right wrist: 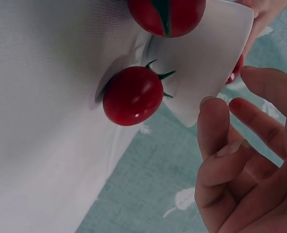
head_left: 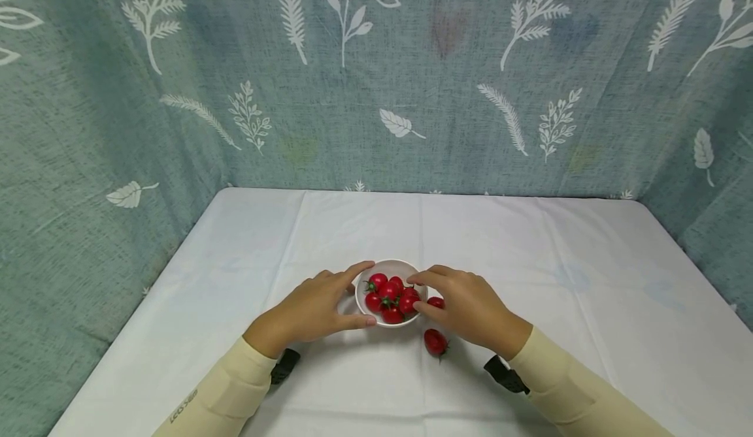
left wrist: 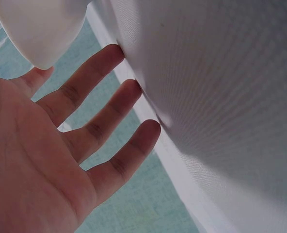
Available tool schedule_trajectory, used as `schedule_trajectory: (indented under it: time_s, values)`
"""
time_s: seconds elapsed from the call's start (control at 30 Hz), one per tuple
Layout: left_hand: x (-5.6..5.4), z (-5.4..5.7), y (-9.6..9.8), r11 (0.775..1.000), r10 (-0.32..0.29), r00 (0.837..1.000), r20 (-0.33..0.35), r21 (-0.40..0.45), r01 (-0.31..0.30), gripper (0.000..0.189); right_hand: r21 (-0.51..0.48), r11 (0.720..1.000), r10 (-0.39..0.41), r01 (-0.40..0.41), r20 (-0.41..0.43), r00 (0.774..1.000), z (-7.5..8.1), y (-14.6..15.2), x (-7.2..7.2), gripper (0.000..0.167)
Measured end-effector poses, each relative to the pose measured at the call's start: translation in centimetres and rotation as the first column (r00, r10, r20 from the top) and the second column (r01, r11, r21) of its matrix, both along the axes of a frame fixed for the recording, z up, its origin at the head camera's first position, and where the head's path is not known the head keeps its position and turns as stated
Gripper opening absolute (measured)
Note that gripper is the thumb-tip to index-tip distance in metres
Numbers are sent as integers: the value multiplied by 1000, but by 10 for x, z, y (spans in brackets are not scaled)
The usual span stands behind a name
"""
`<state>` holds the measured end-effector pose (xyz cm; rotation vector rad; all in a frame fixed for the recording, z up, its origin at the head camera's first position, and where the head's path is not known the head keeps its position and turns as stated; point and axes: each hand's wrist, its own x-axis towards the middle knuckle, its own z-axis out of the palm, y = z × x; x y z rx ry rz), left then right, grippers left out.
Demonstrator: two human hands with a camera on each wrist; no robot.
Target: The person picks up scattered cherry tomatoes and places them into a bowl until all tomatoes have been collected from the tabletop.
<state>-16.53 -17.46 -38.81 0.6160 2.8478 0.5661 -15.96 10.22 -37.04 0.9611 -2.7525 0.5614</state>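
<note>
A small white bowl (head_left: pixel 359 306) with several red cherry tomatoes (head_left: pixel 388 291) inside stands on the table. My left hand (head_left: pixel 312 306) holds the bowl from the left, thumb and index finger on opposite sides of its rim; its other fingers stretch out beside the bowl (left wrist: pixel 44 34), at the tablecloth. Over the bowl's right rim is my right hand (head_left: pixel 467 303), thumb and index fingertips apart beside a tomato (right wrist: pixel 235 70) in the bowl. No tomato shows lifted in the right fingers. One loose tomato (head_left: pixel 435 343) lies near the right hand; another (head_left: pixel 436 302) is partly hidden under it.
A white cloth (head_left: pixel 500 241) with fold lines covers the table. Blue-green curtains (head_left: pixel 376 130) with white leaf prints hang behind the table and along both sides. Dark straps (head_left: pixel 507 375) are at the wrists.
</note>
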Motion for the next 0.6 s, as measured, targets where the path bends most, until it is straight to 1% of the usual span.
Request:
schedule_trajectory:
  time_s: [0.17,0.33,0.6]
  values:
    - [0,1,0,1000,1,1000,5,13,-1,94,-9,1000,-13,13,14,1000,0,6,2,34]
    - [-1,1,1,1000,1,1000,-4,11,-1,94,-8,1000,-20,20,5,1000,-2,13,2,35]
    - [0,1,1,1000,-11,1000,-17,19,11,93,9,1000,-27,27,9,1000,-9,19,0,33]
